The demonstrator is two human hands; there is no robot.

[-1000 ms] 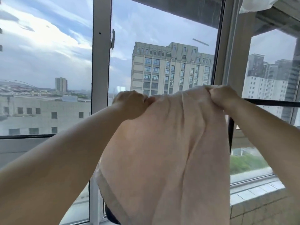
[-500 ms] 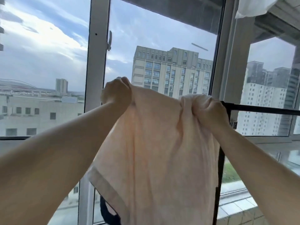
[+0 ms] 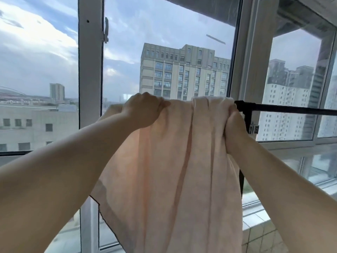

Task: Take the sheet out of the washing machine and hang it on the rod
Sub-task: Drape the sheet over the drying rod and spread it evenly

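Two forearms: bare, they reach up and forward from the lower corners, each cut off by the frame edge.
Left hand [image 3: 143, 111]: a fist, its fingers curled over the top edge of the sheet near the left end; the fingertips are hidden behind the cloth.
Right hand [image 3: 234, 126]: its fingers are wrapped round a bunched fold of the sheet just beside the rod's corner; the thumb and fingertips are buried in the fabric.
Sheet [image 3: 173, 170]: pale pink, thin enough for daylight to glow through it, with long vertical creases and a darker hem on its lower left edge. It hangs from both hands in front of the window, and its bottom runs out of view.
Sheet and rod: the bunched right end of the top edge reaches the rod's corner; whether any cloth lies over the bar cannot be told.
Rod [image 3: 291, 109]: a black horizontal bar running right from a corner joint to the frame edge, with a black upright below it largely hidden behind the sheet.
Tiled ledge [image 3: 262, 232]: light tiles low on the right, partly covered by the right forearm.
Window frame [image 3: 90, 70]: white uprights with glass panes.
Buildings [image 3: 184, 73]: a beige block beyond the glass under cloudy sky.
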